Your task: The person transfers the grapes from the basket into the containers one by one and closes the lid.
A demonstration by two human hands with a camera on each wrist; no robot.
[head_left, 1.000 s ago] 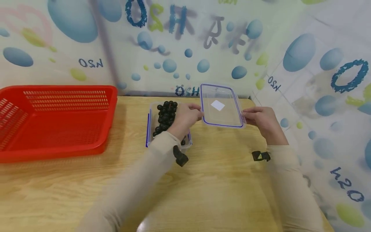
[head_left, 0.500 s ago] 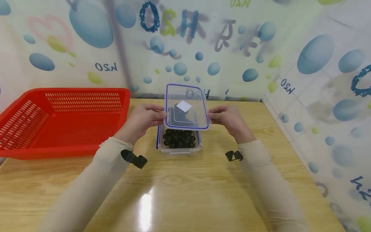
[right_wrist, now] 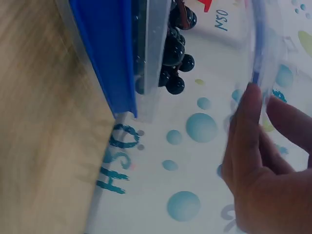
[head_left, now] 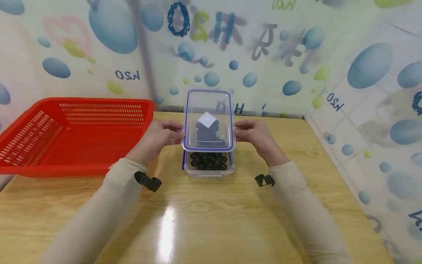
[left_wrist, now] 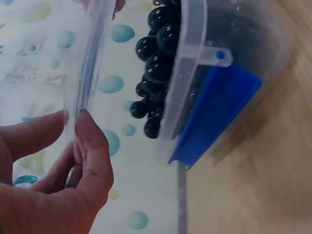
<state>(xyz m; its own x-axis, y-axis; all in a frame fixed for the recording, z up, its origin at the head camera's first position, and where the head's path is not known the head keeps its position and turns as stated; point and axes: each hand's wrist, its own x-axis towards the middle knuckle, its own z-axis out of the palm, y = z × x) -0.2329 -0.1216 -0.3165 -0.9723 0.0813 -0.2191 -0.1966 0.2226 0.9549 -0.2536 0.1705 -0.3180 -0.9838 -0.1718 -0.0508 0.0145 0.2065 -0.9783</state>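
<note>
A clear plastic lid (head_left: 207,141) with a blue seal and a white square label hangs above a clear food container (head_left: 211,172). Dark grapes (head_left: 208,161) fill the container and rise above its rim in both wrist views. My left hand (head_left: 158,136) pinches the lid's left edge between thumb and fingers. On the opposite edge, my right hand (head_left: 255,137) pinches it the same way. Blue side flaps (left_wrist: 217,114) hang folded down from the container's sides. A gap shows between lid and grapes in the left wrist view.
A red plastic basket (head_left: 99,146) with slotted walls stands on the wooden table (head_left: 211,216), left of the container. Behind the table rises a patterned wall covering (head_left: 211,79), which continues along the right side.
The lid has come from the right to over the container, and both hands now hold it. The left hand has moved off the grapes to the lid's left edge.
</note>
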